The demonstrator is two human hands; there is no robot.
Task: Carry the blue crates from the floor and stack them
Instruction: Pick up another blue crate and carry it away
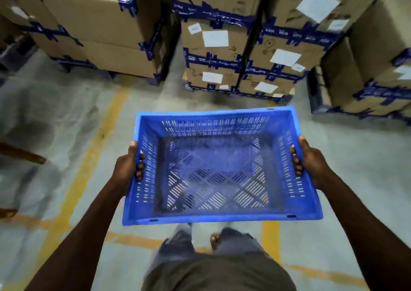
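An empty blue crate (218,217) with slotted walls and a perforated bottom is held level in front of me, above the floor. My left hand (127,168) grips its left rim, fingers curled inside the wall. On the opposite rim my right hand (310,162) holds on in the same way. No other blue crate is in view.
Stacks of cardboard boxes with blue tape stand ahead: left (100,28), middle (213,53), right (373,68), with narrow gaps between them. Yellow lines (89,157) mark the grey concrete floor. A brown wooden piece (22,155) sticks in from the left. My legs show below the crate.
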